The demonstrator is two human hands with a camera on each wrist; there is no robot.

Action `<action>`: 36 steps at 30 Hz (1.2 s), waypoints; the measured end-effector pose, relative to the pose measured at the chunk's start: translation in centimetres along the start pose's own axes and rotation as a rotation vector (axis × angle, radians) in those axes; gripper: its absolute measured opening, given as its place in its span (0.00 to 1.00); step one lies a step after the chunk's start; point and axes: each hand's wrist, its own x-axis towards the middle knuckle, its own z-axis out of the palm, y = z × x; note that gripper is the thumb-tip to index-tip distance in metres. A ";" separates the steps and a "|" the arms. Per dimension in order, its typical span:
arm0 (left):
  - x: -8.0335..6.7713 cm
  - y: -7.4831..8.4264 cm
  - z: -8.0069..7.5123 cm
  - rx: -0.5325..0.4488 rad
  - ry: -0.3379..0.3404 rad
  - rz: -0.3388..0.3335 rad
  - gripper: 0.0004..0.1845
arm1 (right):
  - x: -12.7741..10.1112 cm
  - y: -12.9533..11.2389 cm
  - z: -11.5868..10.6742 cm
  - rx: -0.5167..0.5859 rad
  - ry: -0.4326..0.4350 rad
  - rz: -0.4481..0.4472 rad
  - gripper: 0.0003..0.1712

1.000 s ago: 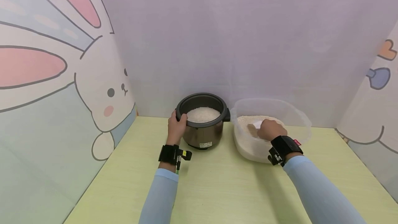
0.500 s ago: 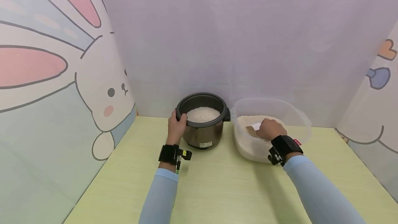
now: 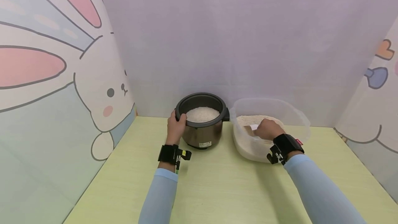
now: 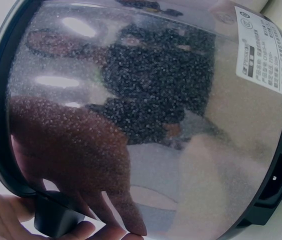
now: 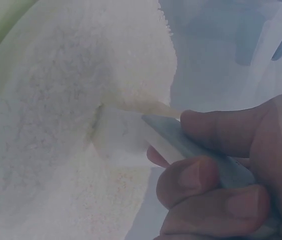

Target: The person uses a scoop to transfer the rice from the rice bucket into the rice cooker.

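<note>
My left hand grips the side handle of a dark brown rice cooker, thumb over the rim. The cooker stands lidless, with white rice inside. To its right is a translucent plastic container partly filled with rice. My right hand is inside that container and holds a white scoop. In the right wrist view, thumb and curled fingers wrap the handle of the scoop, whose front end meets the rice; how full it is cannot be made out.
Both vessels stand near the back of a pale yellow-green table. A lilac curtain hangs just behind them. Rabbit-printed panel closes the left side, and another printed panel the right.
The scoop has shifted slightly left within the rice container, along with my right hand. My left hand keeps its hold on the rice cooker, which has stayed put.
</note>
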 end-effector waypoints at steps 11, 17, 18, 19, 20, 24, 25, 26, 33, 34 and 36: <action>0.0 0.1 0.0 0.004 0.001 -0.023 0.31 | 0.2 0.0 -0.2 0.028 -0.019 0.008 0.30; 0.0 0.1 0.1 -0.005 0.004 -0.026 0.28 | 0.2 0.3 -0.3 0.073 -0.040 -0.011 0.31; 0.1 0.1 0.1 -0.006 0.004 -0.025 0.27 | 0.2 0.4 -0.3 0.091 -0.046 -0.009 0.31; 0.1 0.1 0.1 -0.007 0.002 -0.025 0.27 | 0.2 0.4 -0.3 0.115 -0.050 -0.007 0.31; 0.0 0.1 0.1 -0.010 -0.001 -0.026 0.26 | 0.1 0.5 -0.3 0.134 -0.056 -0.006 0.32; 0.0 0.1 0.0 -0.006 0.003 -0.028 0.30 | 0.2 0.9 -0.2 0.229 -0.078 0.017 0.32; 0.0 0.1 0.0 -0.006 0.002 -0.031 0.31 | 0.2 0.9 -0.2 0.250 -0.080 0.022 0.32; 0.0 0.1 0.0 -0.003 0.000 -0.031 0.32 | 0.3 1.0 -0.2 0.267 -0.082 0.026 0.32; 0.1 0.0 0.0 0.006 -0.002 -0.033 0.34 | 0.4 1.3 -0.3 0.387 -0.088 0.067 0.24; 0.1 0.0 0.0 0.007 -0.002 -0.034 0.34 | 0.4 1.3 -0.4 0.395 -0.090 0.068 0.22; 0.1 0.0 0.1 0.009 -0.001 -0.035 0.34 | 0.4 1.2 -0.5 0.397 -0.089 0.072 0.19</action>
